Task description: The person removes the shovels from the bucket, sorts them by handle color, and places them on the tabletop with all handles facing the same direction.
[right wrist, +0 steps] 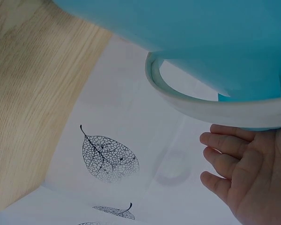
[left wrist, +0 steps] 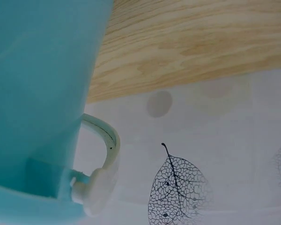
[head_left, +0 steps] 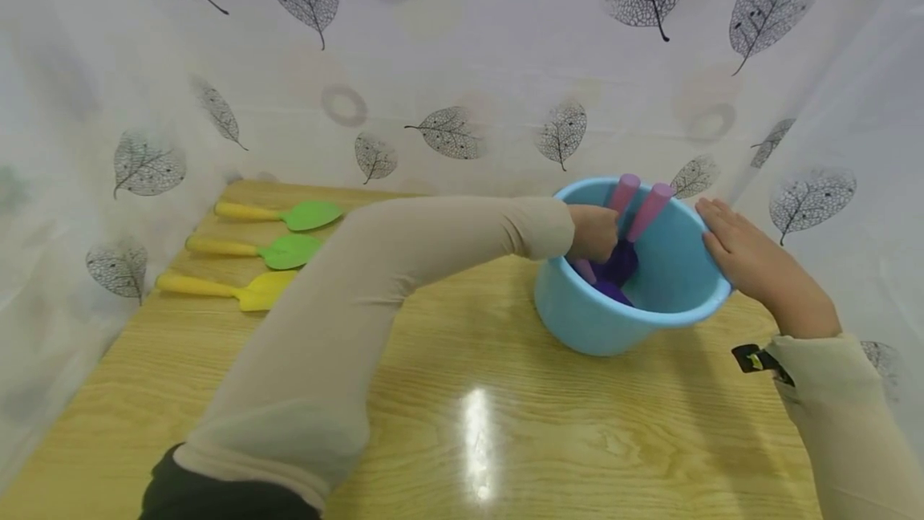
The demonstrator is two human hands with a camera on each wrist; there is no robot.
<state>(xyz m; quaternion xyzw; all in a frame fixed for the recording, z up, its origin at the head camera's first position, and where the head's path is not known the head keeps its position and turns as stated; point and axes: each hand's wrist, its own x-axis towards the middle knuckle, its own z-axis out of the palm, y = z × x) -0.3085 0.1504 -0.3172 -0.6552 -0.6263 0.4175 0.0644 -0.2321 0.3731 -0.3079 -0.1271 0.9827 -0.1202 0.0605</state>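
- Out at the far left, two green shovels (head_left: 313, 216) and a yellow shovel (head_left: 263, 290) lie in a row, well apart from the bucket (head_left: 606, 331), handles pointing left.
- And here's what's in the way: the left sleeve (head_left: 447, 231) slants across the middle, covering the nearest blade's edge!
- Over on the right, the bucket stands upright, its pale handle (right wrist: 178, 103) at the side in the right wrist view.
- Inside it, purple shovels (head_left: 622, 263), two pink grips poking above the far rim, another low at the left.
- Left hand (head_left: 595, 233) down in there, fingers curled, right up against the pink grips; whether it grasps one, I can't tell.
- Right hand (head_left: 765, 271), fingers extended, rests on the bucket's right rim, grasping nothing; a dark strap (head_left: 758, 359) juts from that cuff.
- Below it all, a pale wood-grain bench (head_left: 563, 432), a bright streak of glare (head_left: 476, 440) at the near middle.
- Round the far side and both flanks, whitish sheeting (head_left: 462, 38) printed with dark skeleton leaves and faint rings.
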